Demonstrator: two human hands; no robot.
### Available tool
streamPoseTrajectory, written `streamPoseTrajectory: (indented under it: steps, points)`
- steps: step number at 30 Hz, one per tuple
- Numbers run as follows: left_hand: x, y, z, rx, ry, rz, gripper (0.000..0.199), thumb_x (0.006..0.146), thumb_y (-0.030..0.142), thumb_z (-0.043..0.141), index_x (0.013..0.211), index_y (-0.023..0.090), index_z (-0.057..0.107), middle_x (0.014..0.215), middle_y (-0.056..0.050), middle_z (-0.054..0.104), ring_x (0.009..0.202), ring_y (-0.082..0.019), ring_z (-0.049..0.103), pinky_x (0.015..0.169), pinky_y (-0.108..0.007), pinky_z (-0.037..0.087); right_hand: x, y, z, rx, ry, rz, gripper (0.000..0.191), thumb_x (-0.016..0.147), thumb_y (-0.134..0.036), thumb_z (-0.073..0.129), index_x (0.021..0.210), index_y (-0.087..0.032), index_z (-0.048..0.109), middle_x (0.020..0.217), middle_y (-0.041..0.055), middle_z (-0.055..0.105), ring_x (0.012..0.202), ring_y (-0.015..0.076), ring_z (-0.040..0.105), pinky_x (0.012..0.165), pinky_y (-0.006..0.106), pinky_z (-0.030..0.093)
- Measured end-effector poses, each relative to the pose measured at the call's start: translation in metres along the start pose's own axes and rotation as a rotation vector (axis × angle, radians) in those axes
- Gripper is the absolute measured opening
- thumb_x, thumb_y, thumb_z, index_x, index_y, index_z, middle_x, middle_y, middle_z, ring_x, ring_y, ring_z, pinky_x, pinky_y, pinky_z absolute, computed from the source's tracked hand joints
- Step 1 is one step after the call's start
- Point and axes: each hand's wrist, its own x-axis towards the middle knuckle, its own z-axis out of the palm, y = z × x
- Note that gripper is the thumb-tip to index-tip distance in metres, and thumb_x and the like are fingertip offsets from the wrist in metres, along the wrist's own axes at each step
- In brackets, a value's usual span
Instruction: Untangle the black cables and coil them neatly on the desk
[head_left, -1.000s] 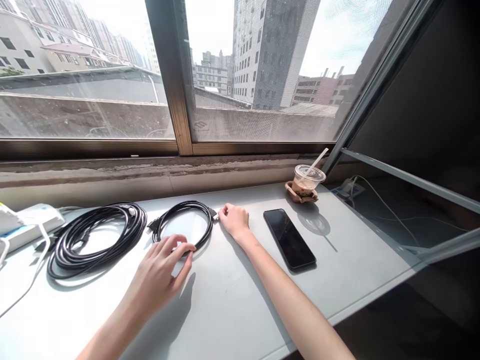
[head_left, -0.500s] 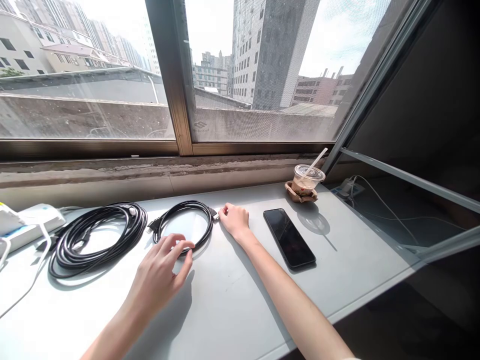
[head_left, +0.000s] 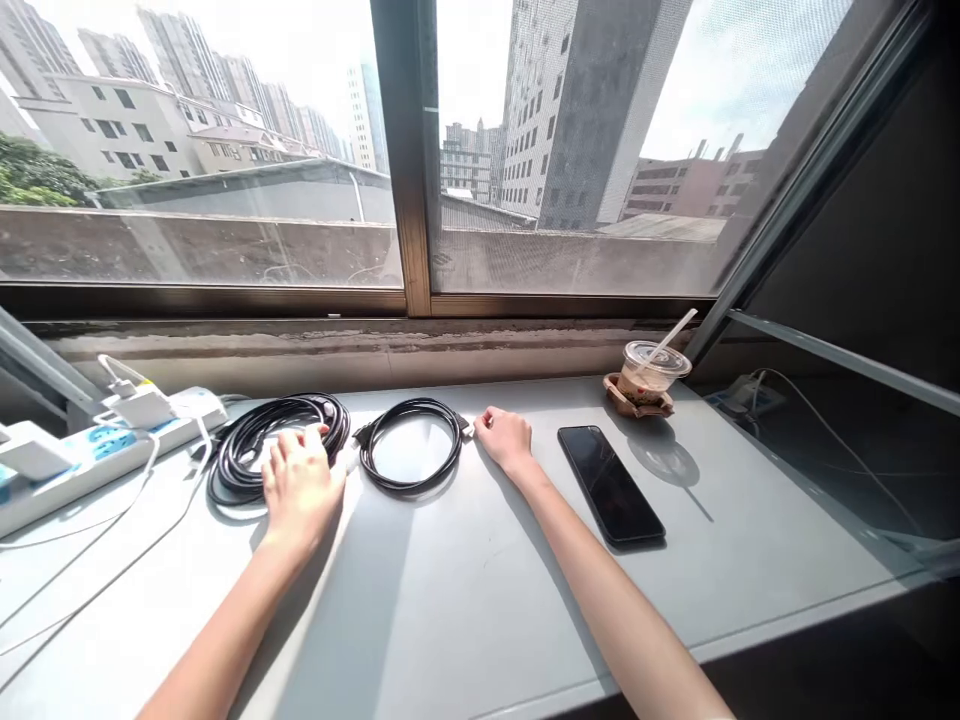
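Observation:
My left hand lies over the right side of a large coil of black cable, its fingers slightly bent and a little apart on the loops. Whether they grip any strand I cannot tell for sure. Between my hands a smaller coil of black cable rests flat in a neat ring, with a dark plug at its left and another at its right. My right hand rests on the table, fingers curled in, just beside that right plug. Nothing shows in its fingers.
On the right, a black phone lies face up, and a lidded drink cup with a straw stands in a cardboard holder. A white power strip with chargers and white cords is at the left. Behind runs the window ledge.
My left hand has moved left from the small coil onto the large coil. The view has turned left, showing more of the power strip. My right hand stays beside the small coil's plug.

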Motion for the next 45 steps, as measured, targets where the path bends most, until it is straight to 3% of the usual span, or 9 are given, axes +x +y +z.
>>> streamPoseTrajectory:
  steps: [7, 14, 21, 25, 30, 33, 39, 42, 45]
  points:
    - [0.017, -0.024, -0.002, -0.172, -0.295, -0.254, 0.048, 0.082, 0.055, 0.04, 0.102, 0.017, 0.061, 0.095, -0.015, 0.066, 0.095, -0.035, 0.06, 0.077, -0.042, 0.045, -0.002, 0.001, 0.0, 0.008, 0.014, -0.028, 0.024, 0.084, -0.033, 0.045, 0.078, -0.023, 0.065, 0.077, 0.0018, 0.069, 0.071, 0.0157, 0.06, 0.057, 0.025, 0.026]
    - [0.015, -0.026, 0.0, -0.257, -0.129, -0.212, 0.042, 0.089, 0.044, 0.031, 0.101, 0.017, 0.061, 0.105, -0.016, 0.065, 0.095, -0.031, 0.06, 0.07, -0.036, 0.043, -0.004, 0.001, -0.001, 0.018, 0.008, -0.066, 0.025, 0.084, -0.033, 0.044, 0.078, -0.022, 0.066, 0.077, 0.0032, 0.068, 0.072, 0.0162, 0.06, 0.057, 0.025, 0.026]
    - [0.02, -0.038, 0.001, -0.462, 0.485, -0.464, 0.037, 0.092, 0.039, 0.029, 0.101, 0.015, 0.056, 0.063, -0.005, 0.059, 0.054, -0.018, 0.054, 0.053, -0.027, 0.034, -0.002, 0.004, 0.002, 0.004, -0.006, -0.077, 0.026, 0.085, -0.034, 0.043, 0.079, -0.022, 0.065, 0.079, 0.0037, 0.068, 0.073, 0.0174, 0.059, 0.056, 0.025, 0.025]
    - [0.021, -0.041, -0.005, -0.55, 0.777, -0.283, 0.032, 0.092, 0.036, 0.032, 0.092, 0.013, 0.055, 0.055, 0.001, 0.049, 0.046, -0.012, 0.046, 0.052, -0.024, 0.035, -0.002, 0.004, 0.002, 0.005, -0.008, -0.077, 0.026, 0.085, -0.034, 0.043, 0.078, -0.022, 0.065, 0.078, 0.0034, 0.068, 0.073, 0.0172, 0.059, 0.057, 0.025, 0.025]
    - [0.015, -0.035, -0.007, -0.639, 0.961, -0.038, 0.024, 0.092, 0.032, 0.033, 0.09, 0.014, 0.048, 0.054, 0.004, 0.046, 0.043, -0.009, 0.045, 0.047, -0.02, 0.036, -0.002, 0.004, 0.002, 0.011, -0.005, -0.084, 0.024, 0.084, -0.034, 0.044, 0.077, -0.022, 0.064, 0.076, 0.0028, 0.068, 0.073, 0.0172, 0.059, 0.056, 0.025, 0.025]
    - [0.014, -0.034, -0.005, -0.534, 0.751, 0.035, 0.028, 0.091, 0.037, 0.035, 0.091, 0.014, 0.052, 0.056, 0.0, 0.054, 0.046, -0.011, 0.051, 0.048, -0.02, 0.037, -0.001, 0.004, 0.003, 0.009, -0.004, -0.086, 0.025, 0.084, -0.034, 0.043, 0.076, -0.022, 0.064, 0.076, 0.0027, 0.068, 0.072, 0.0174, 0.059, 0.056, 0.025, 0.025]
    - [0.012, -0.019, -0.004, -0.184, -0.086, 0.071, 0.037, 0.085, 0.05, 0.041, 0.092, 0.021, 0.063, 0.078, -0.006, 0.069, 0.067, -0.022, 0.063, 0.054, -0.026, 0.038, -0.001, 0.004, 0.003, -0.011, -0.004, -0.09, 0.027, 0.085, -0.035, 0.041, 0.075, -0.022, 0.063, 0.075, 0.0036, 0.068, 0.071, 0.0179, 0.059, 0.056, 0.026, 0.025]
    - [0.008, -0.013, -0.002, -0.182, -0.241, 0.172, 0.042, 0.081, 0.058, 0.043, 0.089, 0.022, 0.064, 0.085, -0.006, 0.069, 0.08, -0.025, 0.063, 0.061, -0.028, 0.041, -0.001, 0.004, 0.002, -0.017, -0.006, -0.094, 0.026, 0.085, -0.034, 0.042, 0.075, -0.022, 0.063, 0.075, 0.0035, 0.068, 0.071, 0.0179, 0.059, 0.056, 0.026, 0.025]
    - [0.007, -0.015, 0.002, -0.186, -0.248, 0.167, 0.043, 0.078, 0.059, 0.046, 0.093, 0.022, 0.064, 0.087, -0.007, 0.068, 0.085, -0.026, 0.062, 0.062, -0.029, 0.041, -0.001, 0.004, 0.001, -0.018, -0.014, -0.095, 0.026, 0.085, -0.034, 0.042, 0.076, -0.022, 0.063, 0.074, 0.0031, 0.067, 0.07, 0.0174, 0.059, 0.057, 0.025, 0.026]
